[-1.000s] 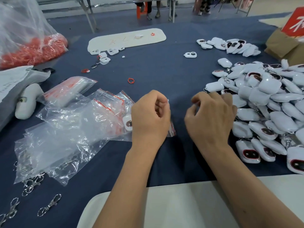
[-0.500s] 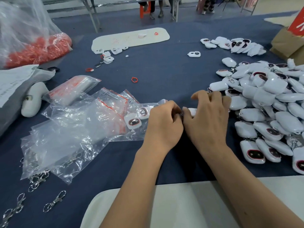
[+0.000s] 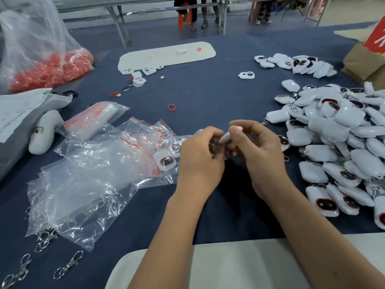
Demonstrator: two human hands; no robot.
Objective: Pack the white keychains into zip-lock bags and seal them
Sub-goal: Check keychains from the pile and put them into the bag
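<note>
My left hand (image 3: 199, 157) and my right hand (image 3: 257, 149) meet at the middle of the blue table, fingers curled together round one white keychain (image 3: 226, 137) that shows only as a pale sliver between them. What else sits in the grip is hidden. A clear zip-lock bag (image 3: 166, 147) with red seal lines lies just left of my left hand, with a white keychain (image 3: 165, 160) inside it. A large heap of white keychains (image 3: 337, 132) covers the table to the right. Several empty zip-lock bags (image 3: 83, 184) lie spread at the left.
Metal clasps (image 3: 68, 265) lie at the near left. A bag of red rings (image 3: 48, 67) stands far left, with a loose red ring (image 3: 172, 107) mid-table. A white tray (image 3: 166, 55) sits at the back, a second keychain pile (image 3: 295, 63) beyond, and a cardboard box (image 3: 366, 61) far right.
My right hand came away from the heap and joined my left hand at the bag's mouth. Both hands have since lifted slightly with a keychain between them.
</note>
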